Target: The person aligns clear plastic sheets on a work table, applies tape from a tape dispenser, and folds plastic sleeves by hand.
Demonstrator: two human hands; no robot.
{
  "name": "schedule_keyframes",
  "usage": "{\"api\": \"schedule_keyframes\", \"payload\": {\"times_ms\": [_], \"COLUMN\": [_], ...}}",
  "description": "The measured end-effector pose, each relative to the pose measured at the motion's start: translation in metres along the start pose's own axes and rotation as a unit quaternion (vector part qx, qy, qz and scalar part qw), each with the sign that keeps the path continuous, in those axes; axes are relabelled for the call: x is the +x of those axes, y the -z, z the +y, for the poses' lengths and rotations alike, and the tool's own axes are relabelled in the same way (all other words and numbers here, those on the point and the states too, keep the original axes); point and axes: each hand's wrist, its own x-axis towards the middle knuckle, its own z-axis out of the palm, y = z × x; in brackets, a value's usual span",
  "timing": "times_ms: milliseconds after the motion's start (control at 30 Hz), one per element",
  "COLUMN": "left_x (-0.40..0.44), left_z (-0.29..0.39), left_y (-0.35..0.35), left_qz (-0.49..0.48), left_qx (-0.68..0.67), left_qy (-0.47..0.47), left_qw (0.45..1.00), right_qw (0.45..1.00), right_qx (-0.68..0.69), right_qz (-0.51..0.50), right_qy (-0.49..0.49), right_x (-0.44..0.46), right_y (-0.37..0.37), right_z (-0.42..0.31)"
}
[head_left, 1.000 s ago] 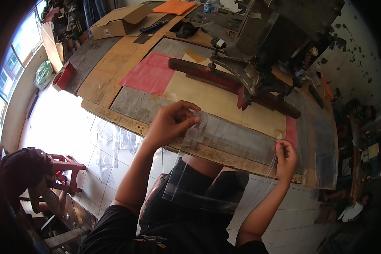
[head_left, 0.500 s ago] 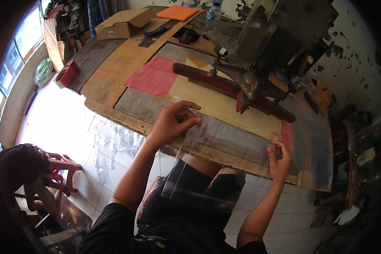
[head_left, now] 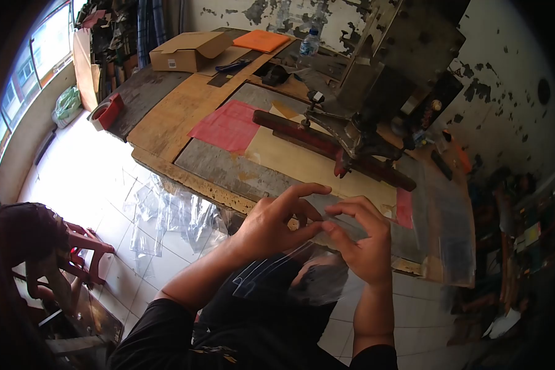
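Plastic sheet [head_left: 324,280] hangs from a close pair of pinches

The left hand [head_left: 271,225] and right hand [head_left: 367,243] come nearly together in front of the workbench [head_left: 194,186], their thumb tips side by side. Each thumb and forefinger appears closed on the upper part of the clear sheet, though the exact pinch points are too fine and glassy to make out. The other fingers lift away from it, probably so that they do not crease or smear so thin a film.

Below the hands the sheet drops over the person's lap, its lower part loose and seemingly doubled. Held out past the bench edge, it has room to fall freely, and its pale outlines show against the dark clothing, which likely makes its edges easier to find.

Beyond, the long bar [head_left: 308,139] of a heavy machine [head_left: 407,68] spans a yellow sheet [head_left: 283,151] with pink material [head_left: 228,126] at its ends; these layers look like a smooth protective bed under the bar. A tape roll [head_left: 108,112] sits at the far-left corner, and a cardboard box [head_left: 179,58] stands well back, both apparently out of the hands' way. More clear plastic [head_left: 148,213] lies on the floor.
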Motion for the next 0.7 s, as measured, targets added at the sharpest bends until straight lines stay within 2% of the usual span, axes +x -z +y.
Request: {"api": "schedule_keyframes", "payload": {"times_ms": [200,467,533,700], "left_x": [-0.003,-0.006,-0.006,-0.006], "left_z": [0.012,0.020,0.020,0.026], "left_y": [-0.004,-0.009,-0.009,-0.007], "left_qz": [0.006,-0.018,-0.028,-0.026], "left_qx": [-0.019,-0.026,-0.035,-0.052], "left_qy": [-0.037,-0.015,-0.008,-0.020], "left_qw": [0.999,0.999,0.999,0.998], "right_qw": [0.997,0.991,0.974,0.973], "right_qx": [0.061,0.112,0.197,0.211], "right_qz": [-0.011,-0.019,0.071,0.046], "right_qy": [-0.055,-0.065,-0.088,-0.083], "right_x": [-0.005,-0.017,-0.020,-0.019], "right_y": [0.005,0.009,0.012,0.021], "right_z": [-0.006,0.005,0.011,0.009]}}
